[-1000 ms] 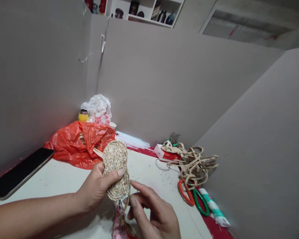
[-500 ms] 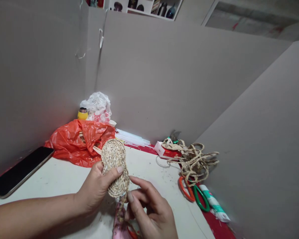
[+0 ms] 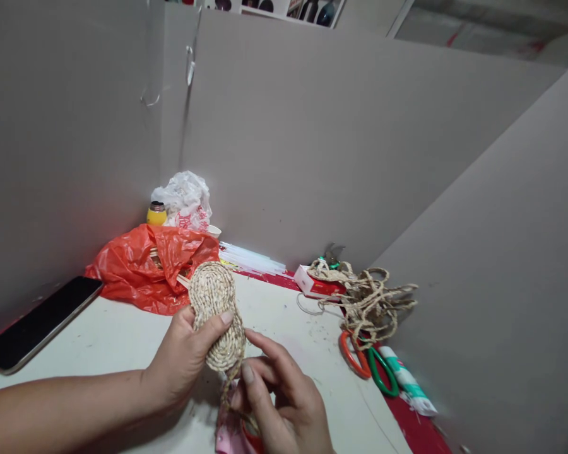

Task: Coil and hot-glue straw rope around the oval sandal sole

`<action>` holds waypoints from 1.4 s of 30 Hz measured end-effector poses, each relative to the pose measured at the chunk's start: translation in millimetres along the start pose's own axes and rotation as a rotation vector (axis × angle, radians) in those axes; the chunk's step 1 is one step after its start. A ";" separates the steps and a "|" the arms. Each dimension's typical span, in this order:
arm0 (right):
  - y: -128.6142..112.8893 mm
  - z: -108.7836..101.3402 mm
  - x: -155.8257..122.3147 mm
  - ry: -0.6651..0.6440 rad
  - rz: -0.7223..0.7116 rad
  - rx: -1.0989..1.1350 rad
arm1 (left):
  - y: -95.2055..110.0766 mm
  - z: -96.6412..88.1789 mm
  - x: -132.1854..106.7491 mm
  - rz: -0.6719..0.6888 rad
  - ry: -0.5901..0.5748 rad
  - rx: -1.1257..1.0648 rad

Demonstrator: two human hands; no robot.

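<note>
My left hand [image 3: 184, 359] grips a small woven straw sole [image 3: 215, 312], thumb across its face, holding it upright over the white table [image 3: 99, 343]. A braided straw tail [image 3: 227, 391] hangs from the sole's lower end. My right hand [image 3: 279, 403] sits just below and to the right, fingers curled and pinching that tail near the sole's bottom edge. A pink object [image 3: 227, 435] lies under the right hand, mostly hidden.
A red plastic bag [image 3: 146, 268], white bag [image 3: 184, 202] and yellow bottle [image 3: 156, 214] sit at the back left. A black phone [image 3: 38, 321] lies at left. Straw rope bundle [image 3: 366, 302], red box [image 3: 315, 287], orange and green scissors [image 3: 366, 366] and a tube [image 3: 404, 381] crowd the right. Grey partitions enclose the table.
The sole and both hands have shifted slightly down and left in view; the right fingers have closed in nearer the sole's lower end. The camera has tilted down a little.
</note>
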State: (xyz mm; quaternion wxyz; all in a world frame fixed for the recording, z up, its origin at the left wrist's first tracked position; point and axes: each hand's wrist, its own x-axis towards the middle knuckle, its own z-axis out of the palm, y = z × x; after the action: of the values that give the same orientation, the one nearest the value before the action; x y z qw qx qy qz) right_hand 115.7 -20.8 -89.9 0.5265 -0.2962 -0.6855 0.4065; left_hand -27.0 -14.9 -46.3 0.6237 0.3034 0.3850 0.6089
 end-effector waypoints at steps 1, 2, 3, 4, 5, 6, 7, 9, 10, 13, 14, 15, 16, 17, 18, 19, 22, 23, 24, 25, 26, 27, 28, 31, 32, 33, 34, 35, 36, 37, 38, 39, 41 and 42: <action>-0.1 -0.2 -0.4 -0.004 0.008 0.007 | 0.0 -0.2 0.2 0.006 -0.002 0.005; -0.2 -0.4 -0.6 -0.007 0.017 0.011 | -0.3 -0.5 0.3 0.011 -0.002 0.010; -0.3 -0.5 -0.8 -0.009 0.025 0.014 | -0.7 -0.9 0.5 0.013 -0.002 0.013; -0.3 -0.4 -1.0 -0.009 0.031 0.016 | -1.3 -1.4 0.6 0.013 -0.002 0.016; -0.2 -0.2 -1.2 -0.010 0.035 0.023 | -1.9 -1.9 0.7 0.012 -0.001 0.019; 0.1 0.1 -1.5 -0.011 0.040 0.033 | -2.6 -2.4 0.7 0.011 0.001 0.022; 0.6 0.5 -1.9 -0.011 0.046 0.047 | -3.2 -2.8 0.7 0.012 0.007 0.024; 2.0 1.5 -2.9 -0.014 0.064 0.079 | -4.1 -3.2 0.5 0.010 0.017 0.023; 2.7 1.8 -3.4 -0.018 0.076 0.095 | -4.4 -3.2 0.4 0.006 0.021 0.019; 4.6 2.2 -4.5 -0.032 0.105 0.128 | -4.5 -2.4 -0.2 -0.013 0.017 -0.002; 5.1 2.1 -4.7 -0.037 0.114 0.135 | -4.4 -2.0 -0.5 -0.018 0.015 -0.008; 5.6 2.2 -4.9 -0.041 0.121 0.140 | -4.2 -1.7 -0.8 -0.020 0.013 -0.011; 6.1 2.3 -5.0 -0.041 0.126 0.143 | -4.1 -1.4 -1.2 -0.019 0.011 -0.010; 6.6 2.7 -5.2 -0.040 0.130 0.146 | -4.1 -1.3 -1.6 -0.017 0.009 -0.008; 7.3 3.3 -5.4 -0.035 0.132 0.148 | -4.2 -1.2 -2.0 -0.014 0.009 -0.004; 8.0 4.1 -5.6 -0.030 0.131 0.150 | -4.4 -1.2 -2.3 -0.012 0.009 -0.002; 11.0 7.0 -6.7 -0.011 0.120 0.156 | -5.2 -1.5 -2.4 -0.002 0.016 -0.008; 12.2 7.8 -7.0 -0.006 0.115 0.156 | -5.5 -1.7 -2.2 -0.001 0.019 -0.010; 13.6 8.5 -7.3 -0.003 0.109 0.150 | -5.8 -1.8 -1.8 0.001 0.020 -0.007; 15.1 8.9 -7.4 0.001 0.098 0.135 | -6.0 -2.0 -1.4 0.003 0.021 -0.001; 16.8 9.2 -7.5 0.007 0.082 0.111 | -6.2 -2.1 -1.0 0.006 0.023 0.006; 18.6 9.4 -7.5 0.018 0.059 0.082 | -6.3 -2.1 -0.7 0.009 0.025 0.013; 20.4 9.5 -7.3 0.035 0.035 0.051 | -6.4 -2.0 -0.6 0.013 0.028 0.016; 24.3 9.8 -6.4 0.087 -0.008 -0.007 | -6.2 -1.6 -0.8 0.030 0.021 0.003; 24.7 9.9 -6.0 0.098 -0.010 -0.014 | -6.0 -1.5 -1.1 0.039 0.013 -0.006; 24.3 9.7 -5.6 0.102 -0.011 -0.018 | -5.7 -1.6 -1.3 0.047 0.005 -0.014; 23.2 9.3 -5.1 0.102 -0.013 -0.022 | -5.3 -1.9 -1.5 0.056 0.001 -0.022; 21.3 8.6 -4.6 0.100 -0.022 -0.029 | -4.8 -2.4 -1.4 0.064 0.001 -0.029; 18.7 7.4 -4.0 0.096 -0.035 -0.040 | -4.2 -3.1 -1.2 0.073 0.005 -0.034; 15.5 5.6 -3.4 0.088 -0.052 -0.055 | -3.5 -4.0 -0.7 0.081 0.006 -0.035; 11.7 3.5 -2.7 0.084 -0.072 -0.076 | -2.8 -5.1 -0.1 0.090 0.004 -0.033; 7.4 0.9 -1.9 0.093 -0.085 -0.101 | -2.2 -6.3 0.6 0.101 -0.004 -0.027; -2.5 -4.9 0.5 0.154 -0.077 -0.145 | -1.7 -8.9 1.8 0.118 -0.043 0.000; -7.9 -7.8 2.3 0.197 -0.052 -0.152 | -1.9 -10.2 2.1 0.124 -0.068 0.024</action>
State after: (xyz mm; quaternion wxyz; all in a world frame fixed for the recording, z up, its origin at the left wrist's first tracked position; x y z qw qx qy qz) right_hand 122.7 -20.9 -81.0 0.5779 -0.3558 -0.6666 0.3083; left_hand -34.7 -13.9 -53.5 0.5937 0.3546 0.3516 0.6310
